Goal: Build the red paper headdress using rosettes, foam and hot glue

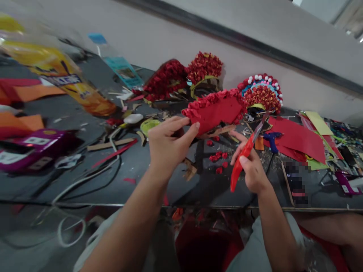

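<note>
My left hand point(171, 141) pinches the left end of a red craft piece point(217, 113), a flat red panel bordered with crumpled red paper. This piece is held up above the dark table, slightly tilted. In my right hand point(252, 170) is a pair of red-handled scissors point(242, 162), seen nearly edge-on, with the blades pointing up and away. The scissors are just right of the red piece. Small red paper flowers point(218, 155) lie on the table between my hands. A brown cardboard scrap point(189, 169) rests below the left hand.
Red flowered pieces point(205, 67) and a beaded fan-shaped one point(262, 92) stand against the wall. Right are red sheets point(297, 138), a blue glue gun point(272, 140) and a phone point(295, 183). Left are bottles point(76, 83), a purple box point(42, 149) and a white cable point(85, 181).
</note>
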Motion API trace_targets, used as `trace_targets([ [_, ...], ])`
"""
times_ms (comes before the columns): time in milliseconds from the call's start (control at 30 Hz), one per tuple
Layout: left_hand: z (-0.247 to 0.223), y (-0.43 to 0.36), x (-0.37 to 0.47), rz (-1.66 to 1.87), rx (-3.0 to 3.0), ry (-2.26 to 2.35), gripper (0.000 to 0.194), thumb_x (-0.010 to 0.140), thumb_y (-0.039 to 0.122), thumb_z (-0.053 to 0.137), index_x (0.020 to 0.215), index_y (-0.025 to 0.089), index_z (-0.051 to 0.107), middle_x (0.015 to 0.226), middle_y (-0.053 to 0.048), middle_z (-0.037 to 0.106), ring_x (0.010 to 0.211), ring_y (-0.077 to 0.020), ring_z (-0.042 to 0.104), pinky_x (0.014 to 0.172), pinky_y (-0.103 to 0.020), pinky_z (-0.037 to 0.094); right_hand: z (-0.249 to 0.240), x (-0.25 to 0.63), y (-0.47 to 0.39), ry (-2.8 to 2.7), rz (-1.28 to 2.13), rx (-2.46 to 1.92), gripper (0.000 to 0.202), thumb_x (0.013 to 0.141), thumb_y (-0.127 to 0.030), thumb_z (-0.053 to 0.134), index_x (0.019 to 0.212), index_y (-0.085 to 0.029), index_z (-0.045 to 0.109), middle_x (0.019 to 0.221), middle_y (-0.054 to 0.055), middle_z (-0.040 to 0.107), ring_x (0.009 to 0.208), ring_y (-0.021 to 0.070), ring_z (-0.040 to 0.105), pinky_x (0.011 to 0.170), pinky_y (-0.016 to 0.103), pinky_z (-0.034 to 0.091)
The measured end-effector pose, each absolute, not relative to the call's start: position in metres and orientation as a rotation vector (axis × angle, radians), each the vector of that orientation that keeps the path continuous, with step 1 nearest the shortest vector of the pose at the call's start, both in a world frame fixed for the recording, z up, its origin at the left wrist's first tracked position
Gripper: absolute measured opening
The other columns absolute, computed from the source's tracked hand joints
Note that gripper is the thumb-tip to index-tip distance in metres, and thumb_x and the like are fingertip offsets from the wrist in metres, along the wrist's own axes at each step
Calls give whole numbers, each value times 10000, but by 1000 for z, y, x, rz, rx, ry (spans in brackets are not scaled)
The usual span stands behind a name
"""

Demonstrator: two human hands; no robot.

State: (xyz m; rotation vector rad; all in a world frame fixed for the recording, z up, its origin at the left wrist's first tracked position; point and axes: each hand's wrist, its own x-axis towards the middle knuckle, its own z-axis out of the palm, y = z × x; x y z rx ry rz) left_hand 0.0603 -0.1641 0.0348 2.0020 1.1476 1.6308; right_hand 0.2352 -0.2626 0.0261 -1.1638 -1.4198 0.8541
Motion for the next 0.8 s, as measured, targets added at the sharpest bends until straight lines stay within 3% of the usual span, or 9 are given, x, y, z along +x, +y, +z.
trace_targets([
  [167, 38, -165, 60, 1710, 2111, 1013, 212, 789, 193, 615, 593, 164, 540, 563, 39, 485, 469, -52, 360, 429, -201, 303, 23, 234, -262, -1609, 742, -1072, 202, 837, -409, 427, 772, -227, 485, 1233, 69, 547, 1206, 253, 482, 950, 444, 410],
  [300, 40, -172, 64, 1730, 2217, 934, 167, 800, 184, 611, 636, 160, 590, 604, 28, 553, 463, -45, 384, 425, -184, 319, 22, 235, -261, -1725, 676, -1138, 227, 843, -436, 417, 788, -230, 493, 1312, 85, 496, 1199, 266, 486, 939, 450, 423],
  [500, 37, -178, 67, 1635, 2371, 892, 144, 817, 197, 585, 702, 153, 659, 660, -11, 622, 473, -51, 453, 427, -174, 353, 20, 235, -263, -1763, 622, -1205, 203, 843, -437, 435, 867, -246, 502, 1150, 98, 560, 1057, 268, 538, 901, 468, 448],
  [667, 31, -178, 70, 1617, 2543, 880, 175, 866, 226, 527, 864, 157, 689, 737, -34, 667, 556, -75, 564, 487, -165, 432, 23, 230, -263, -1798, 529, -1228, 190, 836, -407, 424, 897, -242, 496, 1012, 91, 567, 1069, 279, 519, 865, 469, 475],
  [800, 30, -179, 72, 1622, 2700, 839, 183, 890, 211, 499, 905, 156, 672, 768, -28, 682, 567, -73, 593, 483, -156, 432, 27, 223, -262, -1849, 428, -1248, 192, 814, -381, 415, 930, -238, 467, 1032, 104, 559, 1089, 288, 499, 831, 477, 499],
])
